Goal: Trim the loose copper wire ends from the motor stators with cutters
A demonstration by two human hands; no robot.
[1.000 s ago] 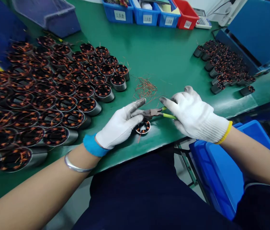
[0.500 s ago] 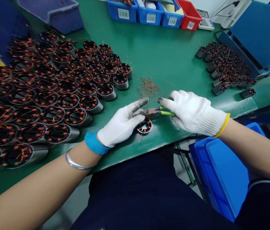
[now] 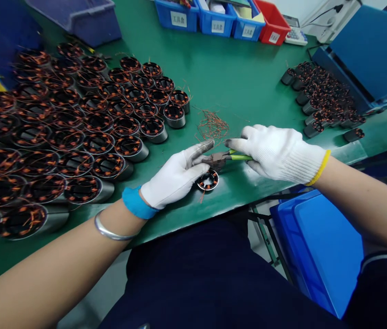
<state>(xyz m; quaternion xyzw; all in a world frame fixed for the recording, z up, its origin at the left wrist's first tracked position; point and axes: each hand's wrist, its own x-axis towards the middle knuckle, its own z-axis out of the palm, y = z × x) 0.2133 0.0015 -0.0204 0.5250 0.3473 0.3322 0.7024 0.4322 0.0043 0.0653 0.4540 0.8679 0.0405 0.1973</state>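
Note:
A small motor stator (image 3: 208, 181), a ring with dark slots and copper windings, stands on the green bench near its front edge. Short copper wire ends (image 3: 201, 196) stick out from its near side. My left hand (image 3: 176, 176), in a white glove, is closed at the stator's upper left; its thumb rests by the rim, and the fingertips' exact hold is partly hidden. My right hand (image 3: 272, 153), also gloved, is wrapped around the green-handled cutting pliers (image 3: 238, 157). Their dark jaws lie just above the stator, against my left fingers.
Many larger-looking stators (image 3: 97, 123) with loose wire ends crowd the left side. A pile of wire clippings (image 3: 213, 125) lies beyond my hands. More stators (image 3: 330, 96) stand at right beside a blue box (image 3: 373, 50). Bins (image 3: 217, 26) line the back; a blue tub (image 3: 320, 246) sits below the edge.
My right hand and the pliers' handles have shifted slightly upward, with the jaws turned a little. My left hand and the stator stay almost in place.

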